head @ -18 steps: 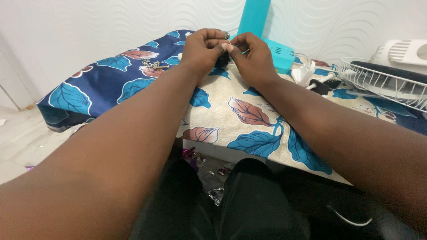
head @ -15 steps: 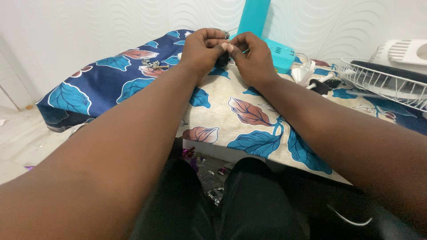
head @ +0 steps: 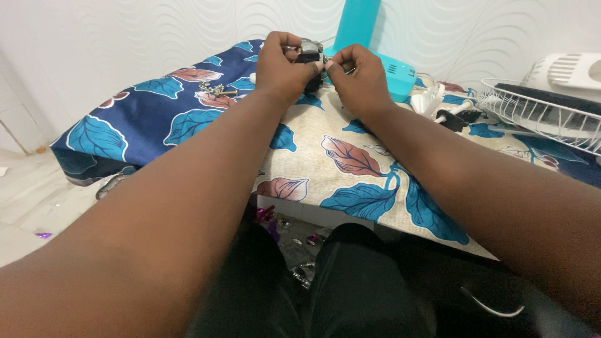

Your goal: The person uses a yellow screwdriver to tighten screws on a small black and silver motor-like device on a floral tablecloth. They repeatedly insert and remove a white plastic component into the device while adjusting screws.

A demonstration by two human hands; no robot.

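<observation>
Both my arms reach forward over a leaf-patterned cloth (head: 350, 156) spread on a low table. My left hand (head: 282, 66) is closed around a small dark metal part (head: 308, 53), perhaps a little motor, held above the cloth. My right hand (head: 357, 75) meets it from the right, its fingertips pinched on something thin at the part's edge; what they pinch is too small to tell. Most of the part is hidden by my fingers.
A turquoise fan stand and base (head: 388, 69) rise just behind my hands. A few screws (head: 213, 89) lie on the cloth at the left. White plastic pieces (head: 432, 100) and a white wire fan guard (head: 544, 116) lie at the right. Wall behind, floor at left.
</observation>
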